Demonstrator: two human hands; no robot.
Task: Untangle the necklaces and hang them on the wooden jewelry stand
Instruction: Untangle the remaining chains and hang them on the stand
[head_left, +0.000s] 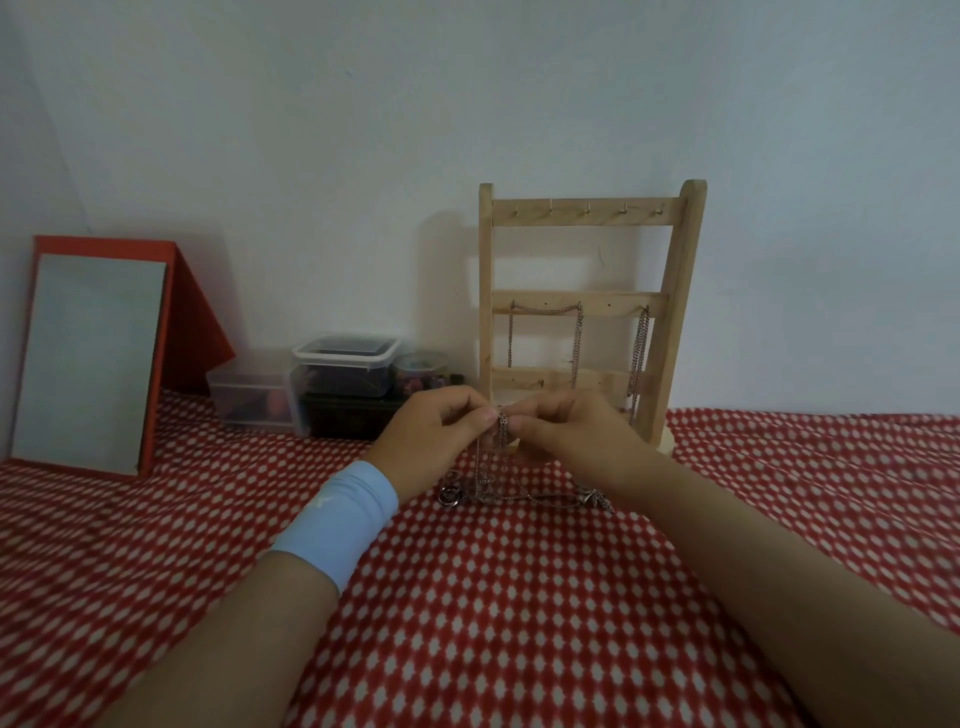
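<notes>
A wooden jewelry stand (592, 213) stands against the wall on the red patterned cloth. Two chains (576, 343) hang from its middle bar; the top row of hooks is bare. In front of the stand, my left hand (436, 436) and my right hand (566, 431) pinch a tangle of silver necklaces (501, 457) between thumbs and fingertips, close together. The chains drop from my fingers to the cloth, where pendants (449, 494) lie below my hands. A light blue band wraps my left wrist.
Clear plastic boxes (343, 374) with small items sit left of the stand by the wall. A red-framed mirror (93, 358) leans at the far left. The red-and-white cloth (519, 597) covers the whole surface.
</notes>
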